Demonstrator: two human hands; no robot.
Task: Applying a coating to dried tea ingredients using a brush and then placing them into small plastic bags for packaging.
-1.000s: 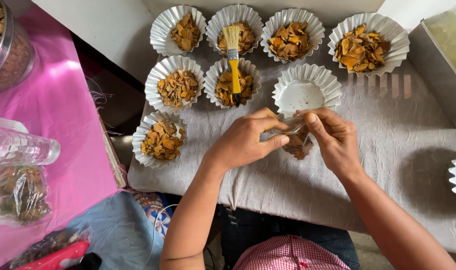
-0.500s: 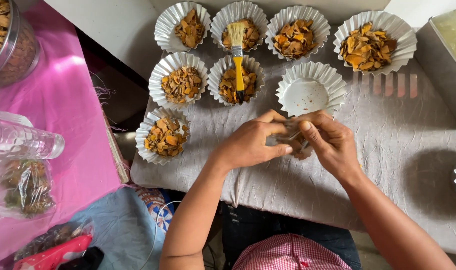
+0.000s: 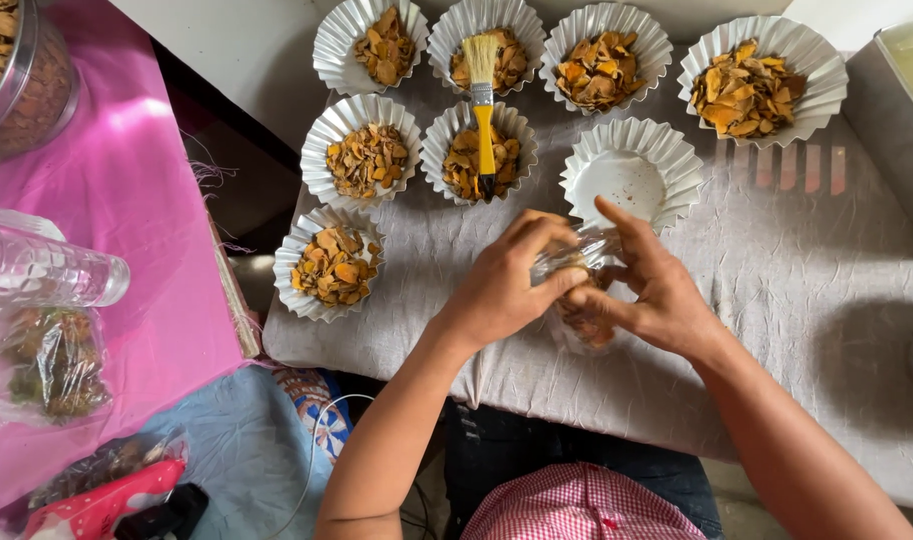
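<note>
Clear plastic pouch (image 3: 580, 290) of dried orange-brown chips — pinched between left hand (image 3: 502, 283) and right hand (image 3: 649, 290) — hangs above the grey cloth (image 3: 797, 260), just below an empty fluted foil cup (image 3: 632, 170).

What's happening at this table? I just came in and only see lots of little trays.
A person's left hand and right hand together grip a small clear plastic bag of brownish dried pieces over a grey cloth-covered table. Just beyond the hands sits an empty fluted foil cup. Seven other foil cups hold orange-brown dried chips, and a yellow-handled brush lies across two of them. A clear plastic bottle lies on the pink cloth to the left.
</note>
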